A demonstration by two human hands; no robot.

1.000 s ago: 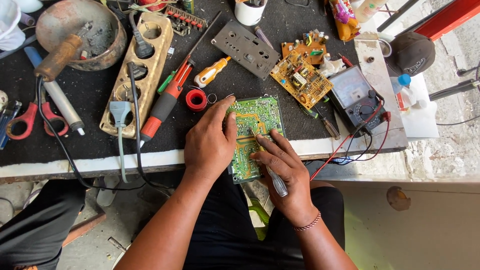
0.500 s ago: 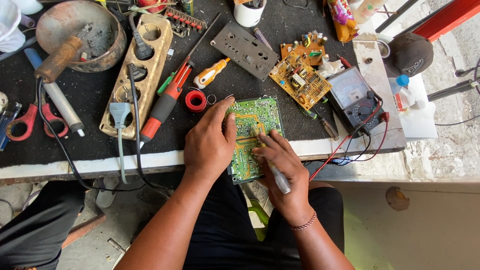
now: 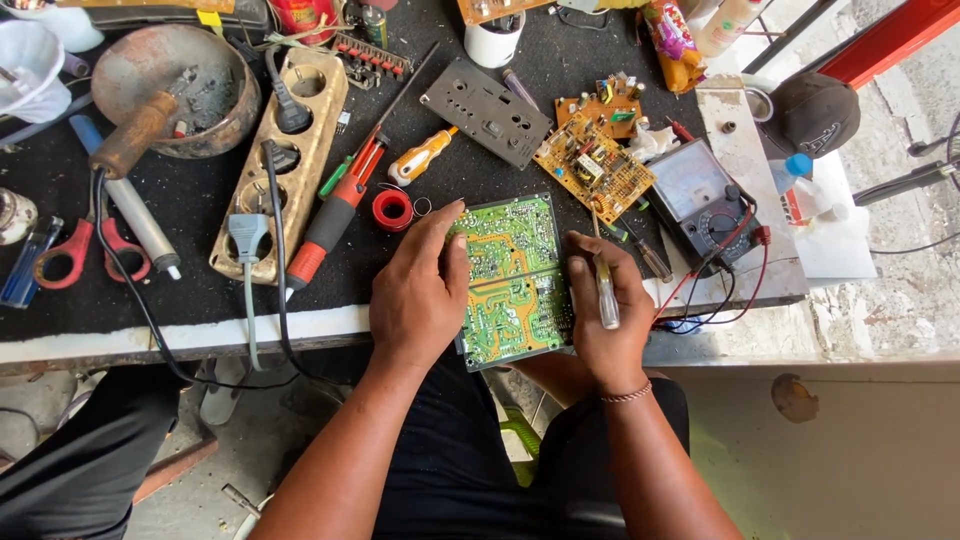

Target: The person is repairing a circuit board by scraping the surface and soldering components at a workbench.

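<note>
While my left hand (image 3: 420, 290) lies flat with fingers pressed on the green circuit board (image 3: 512, 280) between both hands, its long axis running away from me, my right hand (image 3: 605, 305), equally near, pinches a small screwdriver (image 3: 605, 292) at its right edge.

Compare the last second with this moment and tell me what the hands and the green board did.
The right hand moved from lying across the green circuit board to its right edge, baring more of the board; it keeps the clear-handled screwdriver. The left hand stays pressed on the board's left side. The board, the red tape roll and the multimeter lie as before.
</note>
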